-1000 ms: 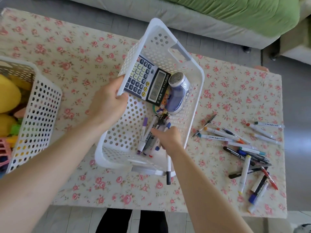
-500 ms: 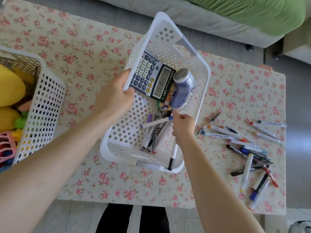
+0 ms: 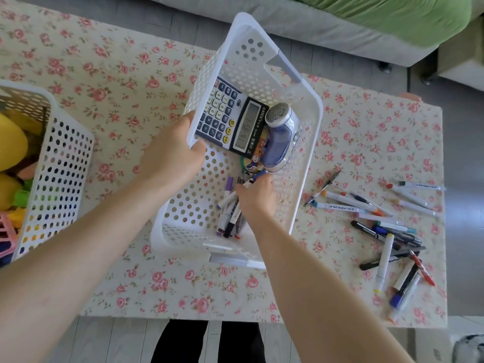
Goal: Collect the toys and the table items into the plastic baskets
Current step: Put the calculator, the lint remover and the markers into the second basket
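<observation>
A white perforated basket (image 3: pixel 305 163) sits tilted in the middle of the flowered table. My left hand (image 3: pixel 170 155) grips its left rim. Inside lie a calculator (image 3: pixel 230 119), a blue and white lint shaver (image 3: pixel 280 134), a small cartoon-printed item (image 3: pixel 255 163) and several markers (image 3: pixel 230 213). My right hand (image 3: pixel 256 197) is down inside the basket on top of those markers, its fingers curled around a marker or two. Many loose markers and pens (image 3: pixel 379 224) lie scattered on the table to the right of the basket.
A second white basket (image 3: pixel 62 163) with yellow plush toys and a pink item stands at the left edge. A grey sofa with a green cover (image 3: pixel 366 19) runs along the far side. The table's near edge (image 3: pixel 183 317) lies just above my legs.
My right hand lifted out of the basket with markers sticking out, then dropped back in onto the marker pile. The marker that hung over the near rim is now inside.
</observation>
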A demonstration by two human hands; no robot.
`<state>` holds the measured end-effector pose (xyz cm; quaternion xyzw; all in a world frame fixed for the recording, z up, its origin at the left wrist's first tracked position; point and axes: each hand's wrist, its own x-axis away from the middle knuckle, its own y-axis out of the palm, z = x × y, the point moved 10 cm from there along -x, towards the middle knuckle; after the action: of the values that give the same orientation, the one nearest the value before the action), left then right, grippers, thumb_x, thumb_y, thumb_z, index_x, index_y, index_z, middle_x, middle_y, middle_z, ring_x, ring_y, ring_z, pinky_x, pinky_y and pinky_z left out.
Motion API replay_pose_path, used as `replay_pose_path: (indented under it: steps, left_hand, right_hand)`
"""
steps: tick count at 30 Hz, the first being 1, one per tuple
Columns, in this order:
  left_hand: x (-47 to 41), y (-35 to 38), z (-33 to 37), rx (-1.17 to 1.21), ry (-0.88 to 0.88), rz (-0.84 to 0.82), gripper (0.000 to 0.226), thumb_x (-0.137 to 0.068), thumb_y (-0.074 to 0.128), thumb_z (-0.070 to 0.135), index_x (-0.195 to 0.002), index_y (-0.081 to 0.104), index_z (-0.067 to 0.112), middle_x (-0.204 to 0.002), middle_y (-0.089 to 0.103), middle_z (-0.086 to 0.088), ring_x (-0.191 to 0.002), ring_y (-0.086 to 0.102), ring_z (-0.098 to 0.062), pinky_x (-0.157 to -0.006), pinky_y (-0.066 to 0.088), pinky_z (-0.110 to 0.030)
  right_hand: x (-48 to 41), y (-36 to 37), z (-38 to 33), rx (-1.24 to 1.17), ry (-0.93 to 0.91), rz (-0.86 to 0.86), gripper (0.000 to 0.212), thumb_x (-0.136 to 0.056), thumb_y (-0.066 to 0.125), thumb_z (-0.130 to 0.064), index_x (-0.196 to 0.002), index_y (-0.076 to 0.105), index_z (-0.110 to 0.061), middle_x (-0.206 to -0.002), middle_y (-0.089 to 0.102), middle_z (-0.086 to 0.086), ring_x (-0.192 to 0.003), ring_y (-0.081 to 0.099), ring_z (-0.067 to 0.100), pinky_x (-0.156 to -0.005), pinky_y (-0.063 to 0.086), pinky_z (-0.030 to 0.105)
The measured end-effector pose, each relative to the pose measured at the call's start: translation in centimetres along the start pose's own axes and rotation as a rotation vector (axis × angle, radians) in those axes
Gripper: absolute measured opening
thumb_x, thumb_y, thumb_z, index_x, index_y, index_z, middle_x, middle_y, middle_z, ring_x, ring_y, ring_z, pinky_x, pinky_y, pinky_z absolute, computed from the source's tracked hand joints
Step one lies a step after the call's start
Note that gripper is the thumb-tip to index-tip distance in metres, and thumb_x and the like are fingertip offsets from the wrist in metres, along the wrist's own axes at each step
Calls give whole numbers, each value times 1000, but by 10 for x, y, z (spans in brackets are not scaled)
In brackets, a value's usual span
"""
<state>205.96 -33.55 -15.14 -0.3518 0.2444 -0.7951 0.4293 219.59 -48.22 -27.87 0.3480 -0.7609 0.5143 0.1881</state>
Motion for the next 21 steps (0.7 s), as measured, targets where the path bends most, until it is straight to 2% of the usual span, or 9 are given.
replay_pose_path:
  steps: [1, 3, 6, 8, 11, 13, 15, 18, 21]
  left_hand:
    - [1, 0, 1, 6, 6, 3, 34, -94, 43, 16, -128, 46, 12, -71, 54, -1, -44, 37, -14, -40, 31, -22]
    - [0, -2, 1, 35, 1, 5, 32, -95, 41, 12, -126, 47, 12, -61, 41, 9, -45, 36, -13, -34, 32, -12]
    - [-3, -6, -6, 92, -59, -6, 32, -97, 37, 11, -128, 46, 11, -62, 39, 6, -47, 36, -12, -28, 28, -7]
    - [-2, -5, -9, 127, -91, -35, 29, -98, 35, 14, -125, 47, 16, -63, 38, 2, -47, 34, -12, -25, 24, -8]
    - [4, -8, -6, 158, -99, -42, 16, -98, 35, 16, -107, 48, 20, -61, 36, 0, -47, 31, -13, -26, 23, -9]
    - [8, -11, -1, 170, -102, -32, 13, -98, 36, 15, -97, 49, 21, -60, 37, -1, -47, 31, -14, -29, 26, -12]
    - [8, -10, 8, 214, -116, -34, 21, -98, 37, 14, -87, 50, 27, -61, 38, -1, -49, 31, -14, -30, 26, -13]
    - [10, -8, 18, 227, -159, -10, 26, -97, 37, 15, -83, 52, 32, -62, 40, -1, -49, 30, -14, -28, 21, -10]
    - [12, -1, 29, 195, -172, 17, 15, -97, 38, 17, -99, 51, 25, -63, 38, -5, -47, 29, -14, -27, 20, -10]
  right_hand:
    - [0, 3, -3, 89, -20, 3, 44, -87, 60, -24, -120, 37, -8, -113, 55, 8, -93, 60, 27, -62, 40, 29]
    - [3, 12, -8, 158, -66, -42, 43, -87, 60, -19, -121, 35, -10, -119, 53, 10, -100, 59, 31, -66, 41, 33]
    - [10, 23, -7, 70, -105, -148, 46, -85, 61, -16, -124, 36, -13, -110, 59, 9, -95, 60, 29, -68, 49, 35]
    - [15, 9, -5, -89, -144, -131, 38, -86, 60, -21, -119, 43, -15, -94, 62, 4, -82, 60, 20, -61, 48, 29]
    - [14, -56, 15, -476, -139, 172, 3, -92, 53, -18, -95, 53, -19, -75, 59, -1, -65, 56, 13, -55, 47, 22]
    - [5, -101, 50, -618, -58, 388, 7, -94, 49, -17, -91, 56, -14, -79, 61, 4, -65, 57, 15, -58, 52, 24]
    - [-17, -127, 91, -566, 83, 444, 17, -94, 49, -17, -96, 60, -5, -86, 63, 11, -71, 58, 18, -69, 57, 36]
    - [-56, -135, 132, -353, 220, 339, 25, -93, 52, -18, -87, 63, 4, -76, 63, 22, -68, 55, 23, -78, 55, 52]
    - [-90, -129, 139, -199, 213, 180, 32, -91, 55, -23, -74, 62, 4, -56, 56, 9, -59, 56, 27, -67, 57, 46]
